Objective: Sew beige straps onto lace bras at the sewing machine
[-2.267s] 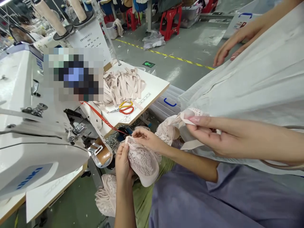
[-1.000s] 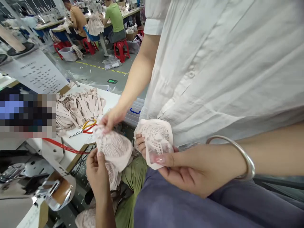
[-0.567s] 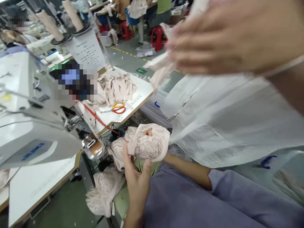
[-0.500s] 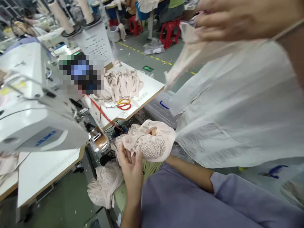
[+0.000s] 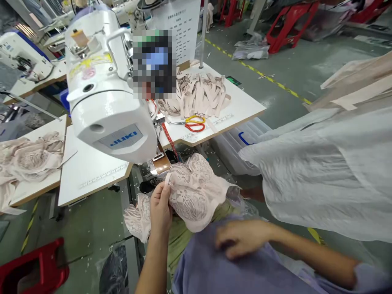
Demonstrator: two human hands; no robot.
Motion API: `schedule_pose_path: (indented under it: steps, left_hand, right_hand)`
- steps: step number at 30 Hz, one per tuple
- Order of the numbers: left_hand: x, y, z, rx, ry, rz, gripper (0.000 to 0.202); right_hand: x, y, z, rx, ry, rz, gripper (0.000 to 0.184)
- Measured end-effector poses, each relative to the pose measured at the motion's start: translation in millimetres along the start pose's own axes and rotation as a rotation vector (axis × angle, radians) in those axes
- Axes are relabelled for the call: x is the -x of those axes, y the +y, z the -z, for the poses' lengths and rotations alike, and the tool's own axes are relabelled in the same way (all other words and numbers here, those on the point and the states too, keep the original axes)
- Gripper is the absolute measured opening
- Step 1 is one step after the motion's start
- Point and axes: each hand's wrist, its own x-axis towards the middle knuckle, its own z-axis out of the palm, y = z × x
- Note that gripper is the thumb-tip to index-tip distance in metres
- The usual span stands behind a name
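Note:
My left hand (image 5: 161, 206) is closed on the edge of a pale pink lace bra cup (image 5: 196, 192), holding it up over my lap just below the sewing machine's needle area. My right hand (image 5: 241, 239) lies apart from the lace on the purple cloth (image 5: 220, 269) over my lap; it is smeared by motion, its fingers loosely bent, and I see nothing in it. More pink lace (image 5: 137, 216) hangs down under my left hand.
A white JUKI sewing machine (image 5: 110, 102) stands ahead on its table. Behind it lie a pile of beige straps (image 5: 199, 92) and yellow-red scissors (image 5: 192, 122). A person in white cloth (image 5: 321, 171) stands close at my right. Lace pieces (image 5: 27, 157) sit far left, a red stool (image 5: 33, 269) lower left.
My right hand has let go of the lace cup and dropped onto my lap. The other person's hands and the piece they held have left the view. The camera has swung toward the machine.

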Motion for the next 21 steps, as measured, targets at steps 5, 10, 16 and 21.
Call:
schedule_pose_path:
  steps: [5, 10, 16, 21]
  left_hand:
    - [-6, 3, 6.9, -0.014, 0.012, 0.065, 0.036]
    - [-2, 4, 6.1, -0.310, 0.028, 0.037, 0.038]
    - [0, -1, -10.1, -0.598, 0.000, -0.066, 0.044]
    - [1, -4, -29.8, -0.518, 0.017, -0.075, 0.046]
  right_hand:
    - [19, -33, 91, 0.127, -0.001, -0.055, 0.027]
    - [-42, -49, 211, 0.539, 1.090, -0.167, 0.026]
    - [-114, -80, 314, 0.619, 1.226, -0.159, 0.019]
    - [-174, -105, 344, 0.502, 1.155, -0.208, 0.022]
